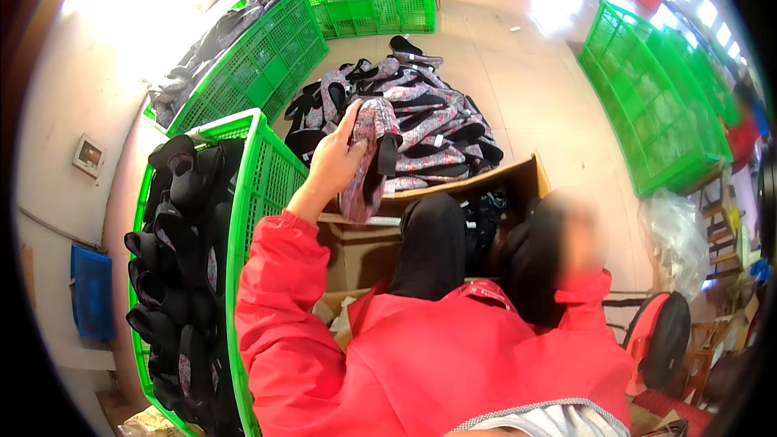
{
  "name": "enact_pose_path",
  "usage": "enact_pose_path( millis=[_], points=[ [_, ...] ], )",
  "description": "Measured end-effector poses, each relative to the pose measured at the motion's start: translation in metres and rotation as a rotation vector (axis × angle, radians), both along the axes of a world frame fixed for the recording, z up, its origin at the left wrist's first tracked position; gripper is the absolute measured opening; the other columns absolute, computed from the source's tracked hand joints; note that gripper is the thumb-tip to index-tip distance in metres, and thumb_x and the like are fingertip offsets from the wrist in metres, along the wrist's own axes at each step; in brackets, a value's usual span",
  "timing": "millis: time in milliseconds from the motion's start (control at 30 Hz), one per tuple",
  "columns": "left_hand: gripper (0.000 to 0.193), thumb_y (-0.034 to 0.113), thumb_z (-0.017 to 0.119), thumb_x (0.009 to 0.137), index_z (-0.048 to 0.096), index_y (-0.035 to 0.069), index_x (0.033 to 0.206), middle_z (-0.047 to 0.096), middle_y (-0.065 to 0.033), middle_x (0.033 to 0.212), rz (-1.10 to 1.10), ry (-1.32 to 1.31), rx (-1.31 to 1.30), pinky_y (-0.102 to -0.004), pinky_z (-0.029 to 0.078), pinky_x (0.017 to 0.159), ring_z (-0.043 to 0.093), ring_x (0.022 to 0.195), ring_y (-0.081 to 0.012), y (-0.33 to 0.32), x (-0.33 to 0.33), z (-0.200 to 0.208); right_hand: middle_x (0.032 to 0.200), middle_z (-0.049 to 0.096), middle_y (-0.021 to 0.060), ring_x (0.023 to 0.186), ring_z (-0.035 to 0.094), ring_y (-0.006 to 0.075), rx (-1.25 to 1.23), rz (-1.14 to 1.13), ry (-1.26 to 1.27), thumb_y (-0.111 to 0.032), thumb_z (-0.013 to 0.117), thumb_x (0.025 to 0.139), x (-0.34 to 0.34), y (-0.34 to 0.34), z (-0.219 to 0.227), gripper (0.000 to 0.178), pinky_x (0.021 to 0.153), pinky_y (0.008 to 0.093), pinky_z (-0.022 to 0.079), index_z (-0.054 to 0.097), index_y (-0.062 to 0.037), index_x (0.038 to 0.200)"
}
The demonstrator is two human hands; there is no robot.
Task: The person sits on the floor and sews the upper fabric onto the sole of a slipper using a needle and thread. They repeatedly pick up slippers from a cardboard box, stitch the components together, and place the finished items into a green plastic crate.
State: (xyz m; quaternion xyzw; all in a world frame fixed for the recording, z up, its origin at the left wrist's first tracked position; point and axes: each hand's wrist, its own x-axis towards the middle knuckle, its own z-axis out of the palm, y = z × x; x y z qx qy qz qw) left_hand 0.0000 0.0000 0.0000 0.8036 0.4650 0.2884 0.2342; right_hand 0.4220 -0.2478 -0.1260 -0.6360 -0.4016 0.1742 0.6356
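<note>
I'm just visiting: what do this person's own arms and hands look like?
The left sleeve is bright red, loose and creased, with a gathered cuff; the right sleeve is red too. The left hand is bare, with no glove. The right hand is too blurred for detail.

Left hand (333,160) forward, in a grip; right hand (579,236) (blurred) beside right knee (536,252).

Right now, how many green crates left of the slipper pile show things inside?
2: a near crate beside the red left sleeve, holding dark slippers, and a farther crate beyond it, heaped with grey items. Others may be hidden behind.
</note>
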Motion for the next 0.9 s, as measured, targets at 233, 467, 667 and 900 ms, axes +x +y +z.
enact_pose_path(
  millis=[233,467,667,900],
  points=[
    [0.066,-0.007,0.054,0.089,0.042,0.012,0.151,0.055,0.0072,0.098,-0.247,-0.374,-0.865,-0.0184,0.042,0.073,0.048,0.08,-0.0045,-0.147,0.003,-0.039,0.093,0.07,0.0048,0.06,0.047,0.002,-0.127,0.363,0.432,-0.005,0.058,0.096,-0.117,-0.04,0.046,0.023,0.054,0.0168,0.037,0.065,-0.0041,0.118],
    [0.053,-0.004,0.052,0.091,0.053,0.009,0.142,0.062,-0.004,0.131,-0.293,-0.258,-0.726,-0.0252,0.043,0.098,0.056,0.112,-0.0098,-0.196,0.022,-0.099,0.098,0.064,-0.0027,0.086,0.057,0.0049,-0.338,0.675,0.691,-0.009,0.07,0.092,-0.172,-0.063,-0.023,0.025,0.08,0.0215,0.046,0.065,-0.0018,0.115],
    [0.052,-0.001,0.055,0.091,0.053,0.009,0.141,0.062,-0.0094,0.134,-0.39,-0.157,-0.582,-0.027,0.041,0.103,0.057,0.12,-0.0136,-0.184,0.03,-0.091,0.096,0.059,0.0044,0.083,0.058,0.0177,-0.2,0.616,0.323,-0.009,0.052,0.099,-0.18,-0.045,-0.046,0.015,0.077,0.0295,0.05,0.055,-0.0057,0.113],
    [0.057,-0.004,0.057,0.085,0.056,0.014,0.14,0.06,-0.0106,0.111,-0.417,0.09,-0.513,-0.031,0.045,0.097,0.059,0.104,-0.0256,-0.176,0.039,-0.087,0.092,0.059,-0.0051,0.081,0.05,0.0052,-0.304,0.561,0.527,-0.015,0.076,0.087,-0.18,-0.03,-0.033,0.026,0.077,0.0225,0.042,0.064,-0.0057,0.107]
  ],
)
